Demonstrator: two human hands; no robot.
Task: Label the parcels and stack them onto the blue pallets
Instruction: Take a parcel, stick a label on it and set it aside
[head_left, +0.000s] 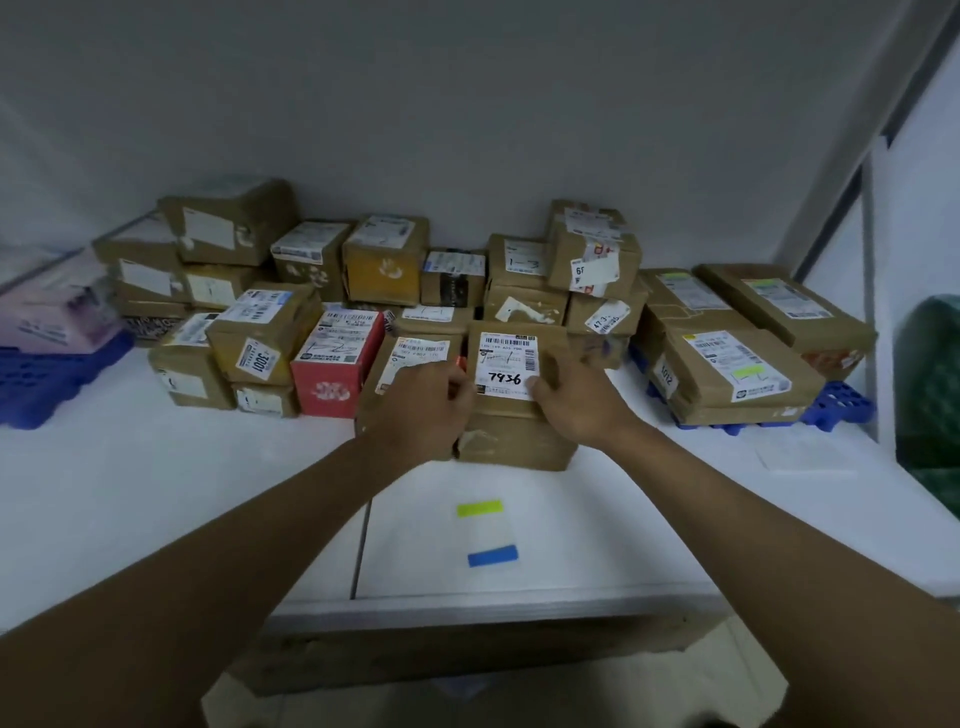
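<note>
My two hands meet at a brown parcel (511, 415) standing near the middle of the white desk (156, 493). My left hand (421, 410) curls its fingers around an orange marker (459, 364) at the parcel's left edge. My right hand (576, 400) lies on the parcel top, fingers relaxed, thumb pressing its white label (506, 364) marked 7936. A blue pallet (831, 410) at right carries stacked parcels (727, 364); another blue pallet (47, 379) at far left carries a pink box (52, 317).
</note>
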